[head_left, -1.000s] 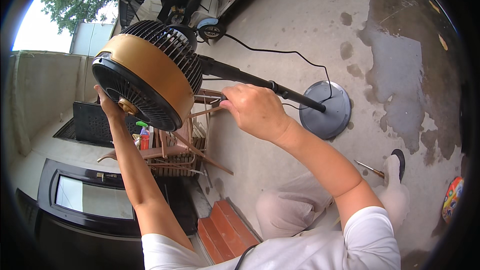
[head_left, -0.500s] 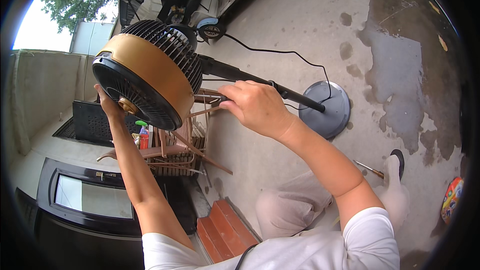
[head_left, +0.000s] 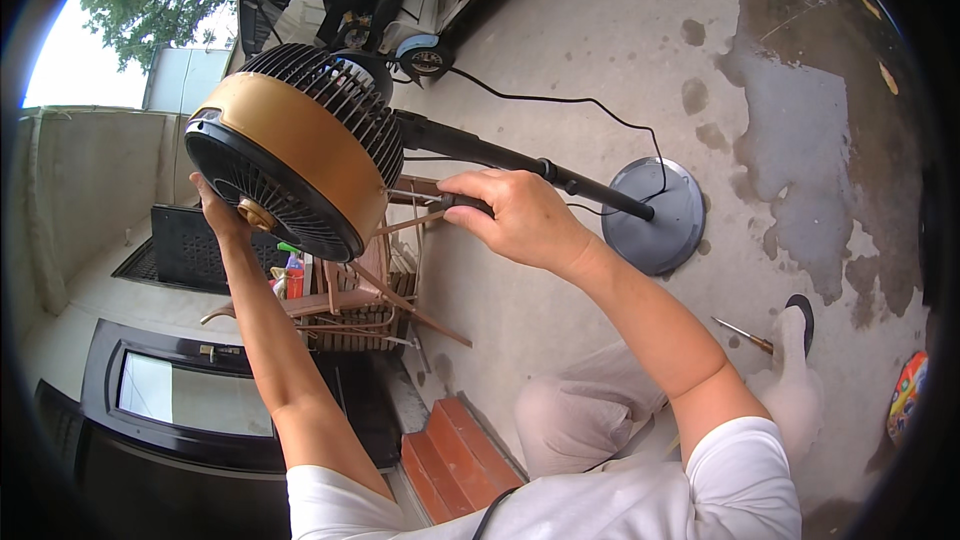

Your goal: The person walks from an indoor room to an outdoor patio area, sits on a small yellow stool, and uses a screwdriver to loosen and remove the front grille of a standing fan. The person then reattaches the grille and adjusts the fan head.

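A stand fan with a gold-and-black head [head_left: 285,125] leans over, its black pole [head_left: 500,162] running down to a round grey base [head_left: 652,233]. My left hand [head_left: 218,205] grips the underside of the head at its left, partly hidden by it. My right hand [head_left: 515,220] is closed on the black handle of a screwdriver [head_left: 467,203], whose shaft reaches the lower right side of the gold band. Another screwdriver [head_left: 755,340] lies on the concrete beside my foot.
A rusty folding chair [head_left: 365,290] and spray bottle [head_left: 295,275] are behind my left arm. A black-framed door [head_left: 180,340], red steps [head_left: 455,455], a wheeled vehicle [head_left: 425,60], a loose black cable [head_left: 550,99], wet concrete patches [head_left: 780,140] and a colourful object [head_left: 905,395] surround me.
My right fingers have shifted on the screwdriver, showing more of its black handle. The hand sits slightly lower and further right in view. The fan head and left hand have barely moved.
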Demonstrator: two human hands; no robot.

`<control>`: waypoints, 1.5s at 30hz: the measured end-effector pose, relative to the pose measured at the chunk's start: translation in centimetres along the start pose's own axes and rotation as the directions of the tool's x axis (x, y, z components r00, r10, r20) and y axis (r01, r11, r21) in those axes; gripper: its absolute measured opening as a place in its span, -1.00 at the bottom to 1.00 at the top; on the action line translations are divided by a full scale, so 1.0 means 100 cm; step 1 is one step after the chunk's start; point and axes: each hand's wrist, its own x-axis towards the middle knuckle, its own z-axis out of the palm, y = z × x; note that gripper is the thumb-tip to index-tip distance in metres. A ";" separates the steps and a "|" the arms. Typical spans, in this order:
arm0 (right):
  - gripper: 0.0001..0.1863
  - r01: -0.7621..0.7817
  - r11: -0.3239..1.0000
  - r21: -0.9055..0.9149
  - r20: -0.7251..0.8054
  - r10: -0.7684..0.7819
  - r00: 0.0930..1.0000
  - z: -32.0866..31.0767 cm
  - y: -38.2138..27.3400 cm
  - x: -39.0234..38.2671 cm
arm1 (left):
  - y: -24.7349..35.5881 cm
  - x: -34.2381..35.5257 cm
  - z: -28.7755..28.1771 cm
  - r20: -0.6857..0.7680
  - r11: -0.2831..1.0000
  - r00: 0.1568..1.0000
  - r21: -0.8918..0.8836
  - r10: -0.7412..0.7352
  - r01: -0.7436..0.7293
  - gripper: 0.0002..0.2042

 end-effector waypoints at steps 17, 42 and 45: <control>-0.81 -0.141 0.971 0.192 -0.007 0.146 0.989 0.003 -0.005 -0.003 | 0.000 0.001 -0.002 -0.003 1.000 1.000 0.016 0.013 -0.013 -0.47; -0.80 -0.069 0.994 0.085 -0.095 0.077 0.992 0.009 0.007 -0.004 | -0.002 0.007 -0.007 -0.038 0.999 0.999 0.049 0.007 -0.006 -0.45; -0.79 -0.087 0.987 0.137 -0.096 0.101 0.990 0.011 0.009 -0.006 | -0.001 0.001 -0.001 -0.061 0.998 0.998 0.065 0.005 -0.001 -0.45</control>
